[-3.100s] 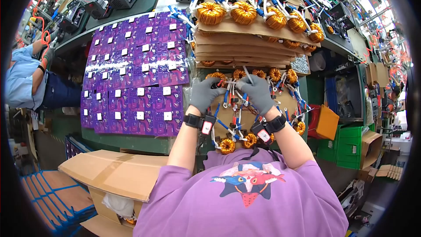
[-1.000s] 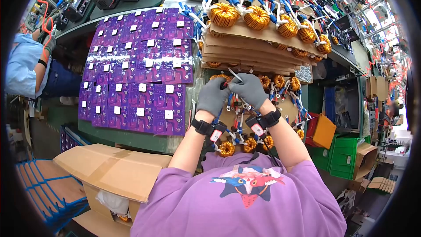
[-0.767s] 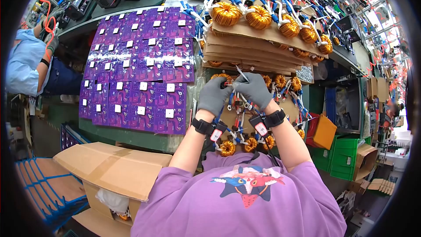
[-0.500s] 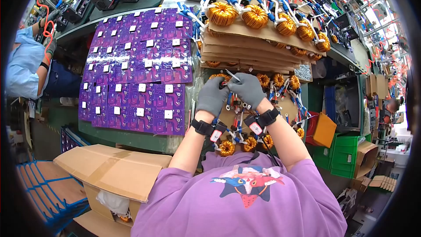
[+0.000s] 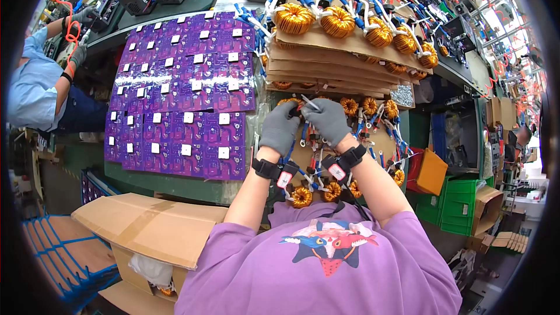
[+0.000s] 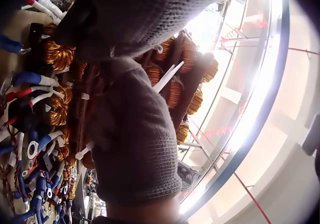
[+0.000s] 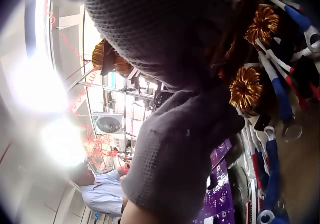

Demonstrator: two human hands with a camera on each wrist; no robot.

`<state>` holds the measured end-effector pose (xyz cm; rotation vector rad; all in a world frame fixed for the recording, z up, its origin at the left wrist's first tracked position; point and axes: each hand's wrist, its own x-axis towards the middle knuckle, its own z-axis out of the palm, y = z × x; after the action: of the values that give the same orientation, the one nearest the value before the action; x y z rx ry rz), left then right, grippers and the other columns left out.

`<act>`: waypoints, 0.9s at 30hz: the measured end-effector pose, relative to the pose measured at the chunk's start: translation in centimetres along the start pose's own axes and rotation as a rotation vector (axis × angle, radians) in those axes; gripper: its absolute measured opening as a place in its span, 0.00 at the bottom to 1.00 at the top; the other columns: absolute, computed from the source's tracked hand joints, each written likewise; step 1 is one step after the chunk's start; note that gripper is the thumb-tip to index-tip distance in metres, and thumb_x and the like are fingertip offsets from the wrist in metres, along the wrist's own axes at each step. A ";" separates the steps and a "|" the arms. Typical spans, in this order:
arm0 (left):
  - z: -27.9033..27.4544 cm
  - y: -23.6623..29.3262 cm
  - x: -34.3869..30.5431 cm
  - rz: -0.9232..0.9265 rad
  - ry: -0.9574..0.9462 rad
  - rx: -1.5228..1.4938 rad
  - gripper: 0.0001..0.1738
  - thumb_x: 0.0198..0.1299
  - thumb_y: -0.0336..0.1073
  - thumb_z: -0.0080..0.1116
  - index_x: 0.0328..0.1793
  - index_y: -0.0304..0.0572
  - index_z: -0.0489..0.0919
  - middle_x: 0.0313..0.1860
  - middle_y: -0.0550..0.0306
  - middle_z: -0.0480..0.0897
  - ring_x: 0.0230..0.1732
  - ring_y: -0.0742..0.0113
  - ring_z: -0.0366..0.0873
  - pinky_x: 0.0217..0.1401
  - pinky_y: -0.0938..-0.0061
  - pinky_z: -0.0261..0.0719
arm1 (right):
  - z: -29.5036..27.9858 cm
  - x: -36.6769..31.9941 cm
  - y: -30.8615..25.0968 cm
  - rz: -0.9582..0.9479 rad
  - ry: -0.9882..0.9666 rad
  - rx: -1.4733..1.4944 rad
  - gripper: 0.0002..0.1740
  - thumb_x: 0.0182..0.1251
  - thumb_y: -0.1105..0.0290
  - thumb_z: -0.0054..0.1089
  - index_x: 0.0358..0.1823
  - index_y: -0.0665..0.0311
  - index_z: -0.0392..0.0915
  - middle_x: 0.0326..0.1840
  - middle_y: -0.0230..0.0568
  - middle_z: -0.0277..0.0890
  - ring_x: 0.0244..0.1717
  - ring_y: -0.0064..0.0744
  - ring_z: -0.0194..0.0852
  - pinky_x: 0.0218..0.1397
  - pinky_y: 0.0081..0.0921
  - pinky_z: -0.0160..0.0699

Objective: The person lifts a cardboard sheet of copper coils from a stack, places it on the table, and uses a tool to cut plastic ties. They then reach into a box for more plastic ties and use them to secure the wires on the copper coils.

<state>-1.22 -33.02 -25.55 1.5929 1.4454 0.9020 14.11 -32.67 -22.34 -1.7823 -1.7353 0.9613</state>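
The right hand [image 5: 328,121] pinches a white strip [image 5: 312,104] near the coils [image 5: 349,107], and one should guide it slowly without tugging the blue wires [image 7: 272,169], while for the left hand [image 5: 279,128] I cannot tell what its fingers grasp.

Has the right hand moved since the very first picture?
Yes: in the head view, the right hand has moved left, nearer the purple boards.

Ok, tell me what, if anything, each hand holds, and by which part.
Right hand: a white strip, held behind its jutting end; the gripped part itself is hidden. Left hand: cannot tell; any grip is hidden.
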 end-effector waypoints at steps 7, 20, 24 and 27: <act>0.1 -0.5 -0.3 0.050 -0.028 0.030 0.19 0.52 0.31 0.56 0.52 0.41 0.79 0.46 0.44 0.80 0.47 0.47 0.78 0.51 0.64 0.76 | 0.3 0.3 0.8 -0.087 0.000 -0.103 0.14 0.56 0.55 0.61 0.37 0.56 0.83 0.35 0.43 0.80 0.38 0.43 0.79 0.41 0.34 0.76; -1.1 -1.2 -0.1 -0.092 -0.100 0.088 0.11 0.55 0.41 0.61 0.37 0.43 0.82 0.28 0.52 0.81 0.27 0.62 0.79 0.31 0.67 0.74 | 1.9 -0.3 0.4 0.082 0.066 0.127 0.20 0.53 0.56 0.67 0.40 0.64 0.79 0.30 0.45 0.79 0.32 0.39 0.78 0.37 0.30 0.74; -1.1 -2.4 -0.5 -0.187 -0.194 -0.107 0.11 0.56 0.39 0.62 0.37 0.39 0.82 0.24 0.59 0.80 0.22 0.75 0.72 0.26 0.77 0.70 | 2.1 -0.4 -0.5 0.061 0.083 0.210 0.19 0.52 0.58 0.68 0.38 0.65 0.80 0.30 0.45 0.80 0.31 0.37 0.79 0.37 0.27 0.75; -0.9 -2.8 -1.4 -0.305 -0.215 -0.546 0.09 0.57 0.35 0.61 0.37 0.36 0.81 0.25 0.63 0.79 0.23 0.80 0.70 0.26 0.83 0.67 | 2.7 -0.1 0.0 0.050 0.073 0.218 0.18 0.53 0.58 0.67 0.36 0.65 0.80 0.30 0.45 0.81 0.32 0.35 0.80 0.38 0.27 0.75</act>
<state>-3.40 -34.20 -27.65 0.9992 1.1252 0.8249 12.07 -33.19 -24.10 -1.7045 -1.4873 1.0487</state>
